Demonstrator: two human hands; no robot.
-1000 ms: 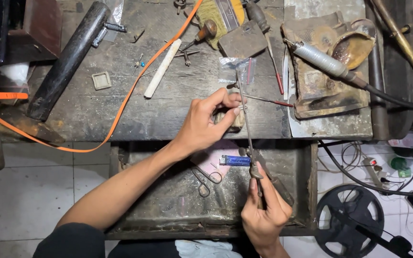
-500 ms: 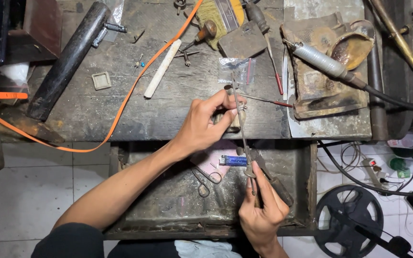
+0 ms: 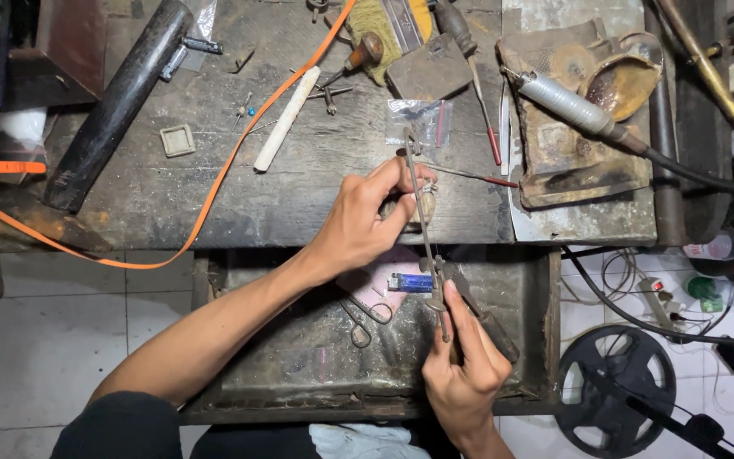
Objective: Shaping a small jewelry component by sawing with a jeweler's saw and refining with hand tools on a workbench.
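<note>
Sawing at the bench edge: my right hand [image 3: 462, 365] gripped the saw frame [image 3: 425, 223] handle; left hand [image 3: 365, 223] pinched a small workpiece [image 3: 424, 204] against the bench [image 3: 316, 195]. Judged short, upright strokes best.

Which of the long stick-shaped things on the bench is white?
The white rod lying slantwise left of centre on the bench, beside the orange strap. The thick cylinder farther left is black, and the thin pick by the left hand is red-tipped metal.

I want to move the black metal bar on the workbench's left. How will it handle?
The black metal bar looks thick and solid, so probably heavy and stiff. Being round, it may roll if pushed sideways on the workbench.
</note>
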